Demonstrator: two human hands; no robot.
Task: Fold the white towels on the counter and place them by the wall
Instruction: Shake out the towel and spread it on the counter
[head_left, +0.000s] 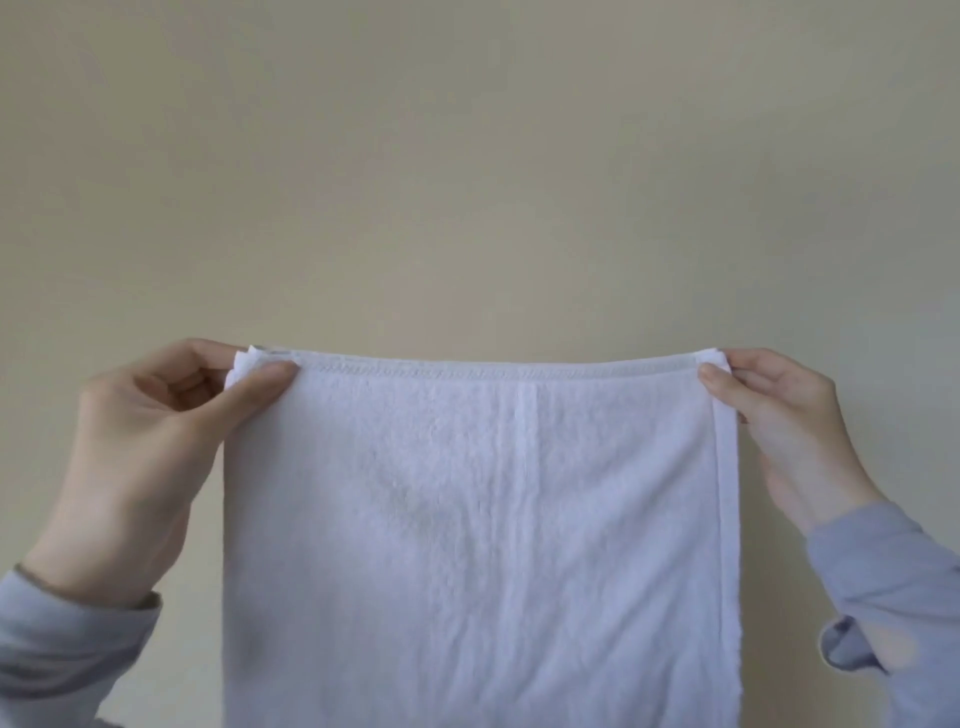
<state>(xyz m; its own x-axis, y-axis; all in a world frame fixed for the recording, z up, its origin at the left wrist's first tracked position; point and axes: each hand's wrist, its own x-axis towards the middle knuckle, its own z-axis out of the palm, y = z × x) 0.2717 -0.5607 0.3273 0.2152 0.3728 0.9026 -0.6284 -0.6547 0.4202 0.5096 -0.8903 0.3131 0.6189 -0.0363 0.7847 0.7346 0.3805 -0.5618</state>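
Note:
A white towel (478, 519) hangs spread out in the air in front of me, its hemmed top edge stretched level. My left hand (150, 457) pinches the towel's top left corner between thumb and fingers. My right hand (779, 431) pinches the top right corner the same way. A vertical crease runs down the towel's middle. The towel's lower part runs out of the bottom of the frame. Both arms wear grey-blue sleeves.
A plain beige wall (478, 156) fills the whole background behind the towel. The counter is hidden from view.

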